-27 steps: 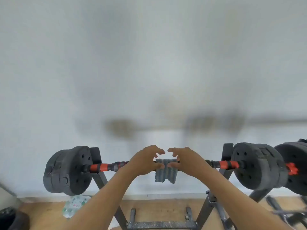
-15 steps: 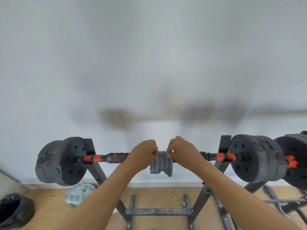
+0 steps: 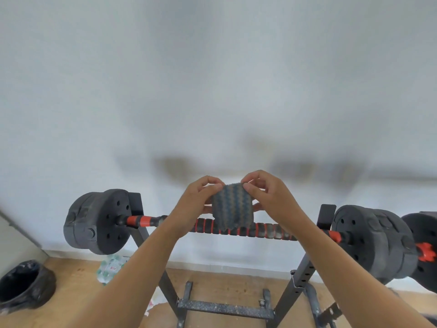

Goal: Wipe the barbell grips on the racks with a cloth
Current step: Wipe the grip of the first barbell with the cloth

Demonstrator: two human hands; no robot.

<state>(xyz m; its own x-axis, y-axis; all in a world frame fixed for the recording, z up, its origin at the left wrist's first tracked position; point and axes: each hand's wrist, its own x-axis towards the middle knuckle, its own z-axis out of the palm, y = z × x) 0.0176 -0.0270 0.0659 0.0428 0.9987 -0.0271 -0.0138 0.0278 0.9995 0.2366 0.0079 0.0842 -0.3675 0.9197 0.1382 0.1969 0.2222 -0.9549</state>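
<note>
Both my hands hold the small grey-blue zigzag-patterned cloth (image 3: 233,207) by its top corners. My left hand (image 3: 196,204) pinches the 9 o'clock corner and my right hand (image 3: 272,200) pinches the 3 o'clock corner, with the other fingers curled. The cloth hangs flat, and its lower edge reaches the red-ringed black ribbed barbell grip (image 3: 267,230); I cannot tell if they touch. The grip's long axis runs from 9 to 3 o'clock across the dark metal rack (image 3: 224,308).
</note>
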